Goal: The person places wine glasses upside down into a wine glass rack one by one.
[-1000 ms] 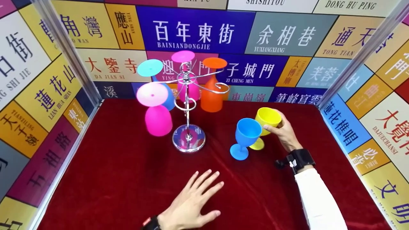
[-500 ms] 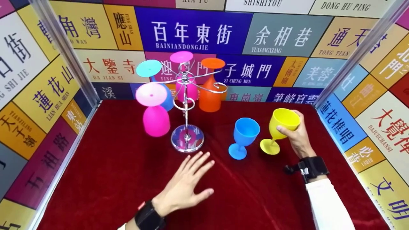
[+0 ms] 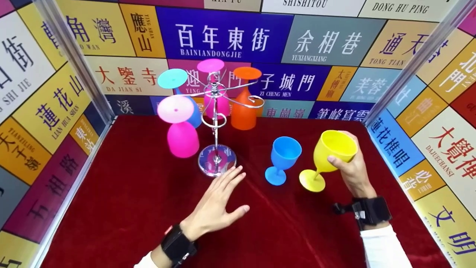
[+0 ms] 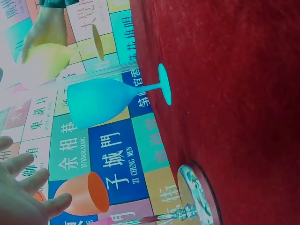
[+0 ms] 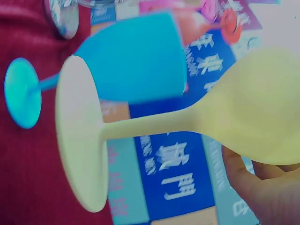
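In my right hand (image 3: 353,169) I grip a yellow goblet (image 3: 334,149) by its bowl, fingers behind and thumb in front. The goblet is upright with a slight tilt, and the right wrist view shows its foot (image 5: 82,136) off the cloth. A blue goblet (image 3: 285,152) stands upright to its left. My left hand (image 3: 214,206) is spread with straight fingers, near the chrome base (image 3: 208,160) of a wire rack and holding nothing. Upside-down goblets hang on the rack: a pink one (image 3: 183,139), an orange one (image 3: 243,109), a blue one and another pink one behind.
A dark red cloth (image 3: 122,208) covers the table. Walls of colourful sign panels (image 3: 223,33) enclose the back and both sides, with metal corner posts (image 3: 412,63). One curled wire arm (image 3: 256,101) of the rack points right without a goblet.
My right hand has lifted the yellow goblet and carried it right and nearer, away from the blue goblet. My left hand has moved forward toward the rack's base.
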`<state>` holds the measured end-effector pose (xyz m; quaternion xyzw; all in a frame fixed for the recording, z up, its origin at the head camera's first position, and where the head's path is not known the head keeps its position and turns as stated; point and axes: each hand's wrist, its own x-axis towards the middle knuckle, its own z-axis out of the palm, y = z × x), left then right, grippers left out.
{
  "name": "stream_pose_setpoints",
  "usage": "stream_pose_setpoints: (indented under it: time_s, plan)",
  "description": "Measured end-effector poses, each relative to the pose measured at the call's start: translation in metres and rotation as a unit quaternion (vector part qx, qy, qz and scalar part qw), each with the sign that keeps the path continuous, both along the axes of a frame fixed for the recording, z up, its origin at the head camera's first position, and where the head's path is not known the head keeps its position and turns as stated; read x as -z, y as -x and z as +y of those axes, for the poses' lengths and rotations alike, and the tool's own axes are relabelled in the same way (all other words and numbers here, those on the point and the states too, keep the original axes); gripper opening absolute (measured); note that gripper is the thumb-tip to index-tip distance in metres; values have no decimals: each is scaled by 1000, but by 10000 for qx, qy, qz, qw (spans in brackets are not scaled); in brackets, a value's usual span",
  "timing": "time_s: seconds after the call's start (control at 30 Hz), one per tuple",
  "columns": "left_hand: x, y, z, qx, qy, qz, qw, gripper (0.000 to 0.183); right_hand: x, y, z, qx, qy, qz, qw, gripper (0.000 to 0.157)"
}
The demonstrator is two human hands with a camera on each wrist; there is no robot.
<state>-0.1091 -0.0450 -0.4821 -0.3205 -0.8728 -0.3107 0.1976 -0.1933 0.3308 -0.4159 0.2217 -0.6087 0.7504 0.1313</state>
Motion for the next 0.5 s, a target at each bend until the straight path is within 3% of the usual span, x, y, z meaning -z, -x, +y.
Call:
stream_pose_setpoints:
  time_s: [0.27,0.4,0.5]
  plan:
    - [-4,0,4,-28,-1114,-174,9936,70,-10,-33,-36,-591,-133,316,9977,70]
    - [-3,1,7,107,-1539,-701,9855,68,-9,-44,-56,-716,-122,424,9965,73]
    - [-1,3,10,297,-1903,-1191,9740,66,-8,-50,-69,-863,-101,503,9950,74]
